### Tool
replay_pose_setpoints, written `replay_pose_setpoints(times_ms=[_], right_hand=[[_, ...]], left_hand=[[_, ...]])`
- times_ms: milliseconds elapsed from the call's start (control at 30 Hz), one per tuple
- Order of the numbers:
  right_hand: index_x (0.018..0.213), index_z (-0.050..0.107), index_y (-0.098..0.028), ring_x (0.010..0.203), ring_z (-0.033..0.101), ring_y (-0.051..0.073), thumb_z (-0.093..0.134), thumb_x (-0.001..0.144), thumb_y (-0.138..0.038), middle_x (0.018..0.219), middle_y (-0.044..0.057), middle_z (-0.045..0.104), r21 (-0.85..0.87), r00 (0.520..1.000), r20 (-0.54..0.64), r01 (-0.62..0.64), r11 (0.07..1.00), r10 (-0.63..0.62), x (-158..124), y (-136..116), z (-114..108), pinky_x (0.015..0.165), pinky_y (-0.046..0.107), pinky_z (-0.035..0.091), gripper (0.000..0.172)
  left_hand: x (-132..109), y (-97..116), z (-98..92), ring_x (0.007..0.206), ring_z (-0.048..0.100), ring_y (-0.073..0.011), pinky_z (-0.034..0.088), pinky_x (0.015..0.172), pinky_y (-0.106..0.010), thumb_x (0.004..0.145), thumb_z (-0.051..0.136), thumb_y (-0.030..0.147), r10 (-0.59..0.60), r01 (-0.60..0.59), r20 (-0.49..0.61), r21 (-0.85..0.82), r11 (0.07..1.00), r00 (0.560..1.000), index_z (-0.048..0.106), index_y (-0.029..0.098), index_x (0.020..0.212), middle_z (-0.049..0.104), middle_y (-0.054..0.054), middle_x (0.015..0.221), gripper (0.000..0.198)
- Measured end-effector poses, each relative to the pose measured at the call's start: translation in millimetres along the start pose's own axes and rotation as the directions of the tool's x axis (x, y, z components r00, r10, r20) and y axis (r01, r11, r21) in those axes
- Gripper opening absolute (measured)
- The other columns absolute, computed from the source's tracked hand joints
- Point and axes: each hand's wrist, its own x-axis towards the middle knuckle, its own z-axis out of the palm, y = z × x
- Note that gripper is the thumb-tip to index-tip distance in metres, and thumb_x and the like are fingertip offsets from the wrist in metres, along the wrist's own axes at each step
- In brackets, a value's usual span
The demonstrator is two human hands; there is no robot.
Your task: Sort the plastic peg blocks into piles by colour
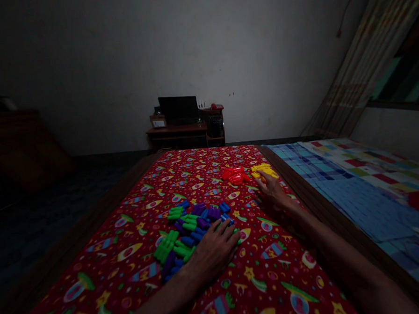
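Left hand (214, 250) lies flat, fingers spread, gripping nothing, on the mixed blocks (185, 228) mid-cloth (278, 266). Right hand (271, 191) touches the yellow blocks (265, 169) (right next to the red blocks (235, 175)). Can't tell if its fingers pinch one.

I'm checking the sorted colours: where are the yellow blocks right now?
In the head view, the yellow blocks lie far right on the red cloth, just right of the red blocks, at the fingertips of the right hand.
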Motion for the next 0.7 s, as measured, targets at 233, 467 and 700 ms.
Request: replay_pose_setpoints(times_ms=[233, 467, 700], right_hand=[[0.117, 0.062, -0.021, 0.099, 0.064, 0.02, 0.046, 0.093, -0.031, 0.109, 0.009, 0.069, 0.376, 0.942, 0.204, 0.177, 0.909, -0.268, -66, -88, 30, 0.088, 0.035, 0.049, 0.031], [0.12, 0.06, -0.017, 0.1, 0.062, 0.02, 0.045, 0.094, -0.027, 0.112, 0.012, 0.067, 0.375, 0.939, 0.23, 0.158, 0.913, -0.257, -73, -108, 41, 0.091, 0.037, 0.047, 0.032], [0.141, 0.043, -0.022, 0.127, 0.046, 0.028, 0.055, 0.089, -0.042, 0.143, 0.015, 0.045, 0.377, 0.819, 0.312, 0.359, 0.854, -0.482, -87, -110, 27, 0.102, 0.044, 0.043, 0.057]], left_hand=[[4, -13, -4.0, 0.113, 0.056, -0.0237, 0.033, 0.106, -0.05, 0.094, 0.048, 0.025, -0.247, 0.247, -0.067, -0.005, 0.969, 0.967, 0.057, 0.019, 0.116, 0.063, -0.008, 0.122, 0.025], [-16, -49, -25.3, 0.126, 0.048, -0.0225, 0.026, 0.112, -0.052, 0.093, 0.049, 0.041, -0.299, 0.293, -0.047, -0.099, 0.951, 0.953, 0.052, 0.022, 0.129, 0.054, -0.008, 0.137, 0.04], [-103, -44, -37.3, 0.143, 0.014, -0.039, 0.022, 0.108, -0.067, 0.085, 0.056, 0.053, -0.382, 0.385, 0.063, -0.031, 0.922, 0.922, 0.035, 0.031, 0.145, 0.025, -0.011, 0.156, 0.067]])
